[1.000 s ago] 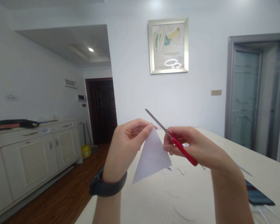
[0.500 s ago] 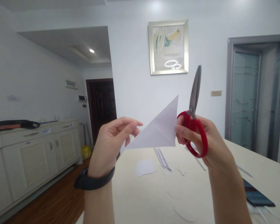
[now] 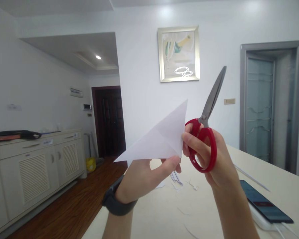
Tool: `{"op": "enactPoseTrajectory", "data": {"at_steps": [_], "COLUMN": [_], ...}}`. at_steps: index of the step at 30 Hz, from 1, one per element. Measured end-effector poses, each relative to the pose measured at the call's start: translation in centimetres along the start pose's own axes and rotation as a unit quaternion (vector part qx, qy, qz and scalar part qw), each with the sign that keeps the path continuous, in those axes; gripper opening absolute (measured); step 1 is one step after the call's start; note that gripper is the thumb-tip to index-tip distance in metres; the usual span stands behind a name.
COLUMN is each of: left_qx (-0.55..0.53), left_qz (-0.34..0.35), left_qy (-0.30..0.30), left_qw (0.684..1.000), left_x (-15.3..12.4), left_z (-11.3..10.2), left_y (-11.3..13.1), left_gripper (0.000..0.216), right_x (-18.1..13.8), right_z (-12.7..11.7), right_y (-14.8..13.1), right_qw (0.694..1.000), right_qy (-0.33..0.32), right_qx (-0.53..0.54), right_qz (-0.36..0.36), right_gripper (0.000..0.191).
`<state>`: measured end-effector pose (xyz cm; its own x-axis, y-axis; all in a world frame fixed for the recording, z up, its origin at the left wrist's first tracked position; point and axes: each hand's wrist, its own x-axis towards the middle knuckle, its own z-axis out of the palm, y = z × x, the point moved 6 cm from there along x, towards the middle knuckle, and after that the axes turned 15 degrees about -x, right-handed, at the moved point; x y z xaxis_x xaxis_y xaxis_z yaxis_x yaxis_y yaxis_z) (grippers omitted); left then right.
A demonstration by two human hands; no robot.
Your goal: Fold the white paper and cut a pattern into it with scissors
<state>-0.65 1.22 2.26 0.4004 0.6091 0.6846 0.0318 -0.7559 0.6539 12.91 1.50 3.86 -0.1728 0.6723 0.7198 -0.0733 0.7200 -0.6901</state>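
A white sheet of paper folded into a triangle (image 3: 154,139) is held up above the table. My left hand (image 3: 147,181), with a dark wristband, pinches its lower right corner from below. My right hand (image 3: 220,162) grips the paper's right edge between thumb and fingers. Red-handled scissors (image 3: 213,98) hang on that same hand, fingers through the handles. Their blades are closed and point up and to the right, clear of the paper. Some fingers of my left hand are hidden behind the sheet.
Thin paper rolls (image 3: 174,178) and paper scraps (image 3: 193,186) lie on the cream table (image 3: 156,215), partly behind my left hand. A white sheet (image 3: 160,185) shows there too. At right are a phone (image 3: 266,202) on a white block with cables and a thin rod (image 3: 252,178).
My left hand has moved right and down from the triangle's left tip to its lower right corner. The scissors have tilted further right, and my right hand has shifted slightly left.
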Motion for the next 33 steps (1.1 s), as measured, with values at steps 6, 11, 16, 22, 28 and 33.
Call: {"op": "enactPoseTrajectory", "data": {"at_steps": [6, 11, 16, 22, 28, 33], "left_qx": [-0.028, -0.134, -0.190, -0.209, -0.210, -0.211], "left_qz": [0.023, 0.071, 0.121, 0.138, 0.132, 0.138], "left_qy": [0.059, 0.089, 0.127, 0.191, 0.186, 0.203], "left_qw": [0.998, 0.984, 0.966, 0.949, 0.951, 0.946], "left_x": [0.0, 0.5, 0.4, 0.4, 0.5, 0.5], "left_z": [-0.3, -1.0, -1.5, -1.6, -1.8, -2.0], "left_y": [0.3, 0.6, 1.3, 1.7, 1.2, 1.0], "left_gripper": [0.027, 0.020, 0.022, 0.022, 0.024, 0.035], "right_x": [0.0, -0.2, -0.2, 0.2, 1.1, 1.2], "right_z": [0.2, -0.6, -0.9, -0.9, -1.2, -0.8], "right_y": [-1.0, -1.5, -1.4, -0.5, 0.6, 0.9], "right_qw": [1.000, 0.995, 0.990, 0.973, 0.976, 0.982], "right_qy": [0.010, 0.055, 0.056, 0.139, 0.102, 0.071], "right_qx": [-0.003, -0.033, -0.014, -0.031, -0.053, -0.072], "right_qz": [0.001, -0.075, -0.131, -0.181, -0.184, -0.159], "right_gripper": [0.018, 0.018, 0.037, 0.041, 0.039, 0.042]}}
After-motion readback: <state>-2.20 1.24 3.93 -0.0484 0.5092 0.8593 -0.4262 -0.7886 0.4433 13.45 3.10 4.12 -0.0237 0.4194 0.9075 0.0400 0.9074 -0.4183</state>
